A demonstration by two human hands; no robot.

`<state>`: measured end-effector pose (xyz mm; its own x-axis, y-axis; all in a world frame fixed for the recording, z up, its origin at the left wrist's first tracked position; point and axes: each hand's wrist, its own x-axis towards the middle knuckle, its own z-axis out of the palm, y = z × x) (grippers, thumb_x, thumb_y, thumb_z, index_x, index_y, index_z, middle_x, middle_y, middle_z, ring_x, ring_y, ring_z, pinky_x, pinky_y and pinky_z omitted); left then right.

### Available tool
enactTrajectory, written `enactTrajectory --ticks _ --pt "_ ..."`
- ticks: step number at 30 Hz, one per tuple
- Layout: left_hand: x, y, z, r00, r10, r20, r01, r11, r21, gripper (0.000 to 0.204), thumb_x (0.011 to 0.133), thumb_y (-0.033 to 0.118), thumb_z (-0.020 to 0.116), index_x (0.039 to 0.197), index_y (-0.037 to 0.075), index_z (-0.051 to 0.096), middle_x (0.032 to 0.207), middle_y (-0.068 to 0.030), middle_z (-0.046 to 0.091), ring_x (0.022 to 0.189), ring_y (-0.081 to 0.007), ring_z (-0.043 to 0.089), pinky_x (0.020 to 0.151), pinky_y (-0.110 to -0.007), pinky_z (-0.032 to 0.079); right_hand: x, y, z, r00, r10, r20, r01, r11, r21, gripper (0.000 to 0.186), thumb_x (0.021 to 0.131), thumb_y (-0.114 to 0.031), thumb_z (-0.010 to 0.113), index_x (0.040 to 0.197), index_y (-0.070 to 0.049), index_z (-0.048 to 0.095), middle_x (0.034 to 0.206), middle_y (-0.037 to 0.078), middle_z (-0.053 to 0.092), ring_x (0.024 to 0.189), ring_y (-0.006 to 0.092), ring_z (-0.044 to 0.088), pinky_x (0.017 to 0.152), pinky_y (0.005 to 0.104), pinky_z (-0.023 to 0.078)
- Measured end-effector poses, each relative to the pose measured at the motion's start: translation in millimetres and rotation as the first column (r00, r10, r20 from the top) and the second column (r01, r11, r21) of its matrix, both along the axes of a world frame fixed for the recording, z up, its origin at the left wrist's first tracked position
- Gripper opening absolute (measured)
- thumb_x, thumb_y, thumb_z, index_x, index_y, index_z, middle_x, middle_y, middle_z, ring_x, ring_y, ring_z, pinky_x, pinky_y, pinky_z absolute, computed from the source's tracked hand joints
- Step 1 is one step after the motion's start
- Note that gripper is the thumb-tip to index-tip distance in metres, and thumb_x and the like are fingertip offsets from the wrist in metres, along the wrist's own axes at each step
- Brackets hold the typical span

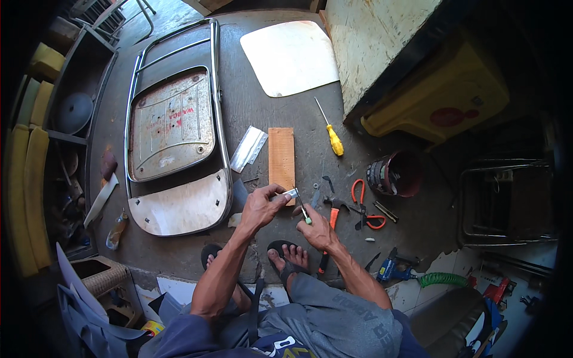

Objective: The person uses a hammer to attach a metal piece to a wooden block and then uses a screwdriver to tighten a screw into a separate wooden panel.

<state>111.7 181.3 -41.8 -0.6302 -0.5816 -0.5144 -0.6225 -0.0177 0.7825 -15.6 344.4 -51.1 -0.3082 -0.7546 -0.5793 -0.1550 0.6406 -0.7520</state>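
Observation:
My left hand (260, 207) pinches a small flat silvery piece (292, 193) over the near end of a wooden block (281, 156) on the floor. Close beside it, the fingers of my right hand (317, 231) are closed round a slim tool (307, 217) with a dark shaft and a pale green end; its exact kind is unclear. The tool's tip reaches up to the silvery piece. Right of my right hand lies a hammer (331, 230) with an orange and black handle. Orange-handled scissors (360, 206) rest beyond the hammer.
A folding chair frame (222, 95) with a rusty seat lies to the left. Farther off are a pale panel (290, 56) and a yellow screwdriver (335, 142). A stained bucket (391, 174) stands right; a blue air tool (393, 267) with a green coiled hose (443, 279) lies nearer.

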Motion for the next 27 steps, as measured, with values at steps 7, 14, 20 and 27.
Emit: enactTrajectory --ticks 7,14,20,27 --pt "-1 4 4 0.999 0.029 0.013 -0.029 1.0 -0.002 0.037 0.09 0.034 0.073 0.11 0.004 0.073 0.086 -0.014 0.073 0.074 -0.0191 0.067 0.069 -0.035 0.051 1 0 1 1.0 -0.021 0.02 0.022 1.0 -0.013 0.039 0.085 -0.022 0.057 0.119 -0.005 0.056 0.099 0.026 0.065 0.096 0.0431 0.065 0.084 0.048 0.05" --pt "-4 4 7 1.0 0.017 0.009 -0.017 1.0 -0.008 0.036 0.089 0.034 0.073 0.11 0.004 0.073 0.088 -0.0148 0.074 0.076 -0.0204 0.068 0.07 -0.035 0.051 -4 2 1 1.0 -0.027 0.01 0.027 0.999 -0.026 0.04 0.084 -0.022 0.058 0.121 -0.005 0.055 0.103 0.026 0.066 0.1 0.043 0.065 0.088 0.0462 0.05" --pt "-3 5 3 0.999 0.042 -0.006 -0.042 0.999 -0.015 0.036 0.09 0.034 0.072 0.11 0.004 0.073 0.089 -0.0155 0.074 0.078 -0.0211 0.069 0.072 -0.035 0.052 -5 3 7 1.0 -0.006 0.024 0.006 1.0 -0.002 0.04 0.084 -0.021 0.058 0.12 -0.005 0.055 0.103 0.025 0.066 0.099 0.0422 0.066 0.087 0.0461 0.05" --pt "-5 4 15 0.999 -0.005 0.035 0.006 1.0 -0.026 0.036 0.09 0.034 0.072 0.11 0.004 0.073 0.089 -0.0158 0.074 0.078 -0.0208 0.069 0.072 -0.036 0.052 -2 2 1 1.0 -0.008 0.009 0.008 1.0 -0.011 0.039 0.084 -0.022 0.058 0.12 -0.005 0.055 0.102 0.025 0.066 0.097 0.0415 0.066 0.086 0.0465 0.05"
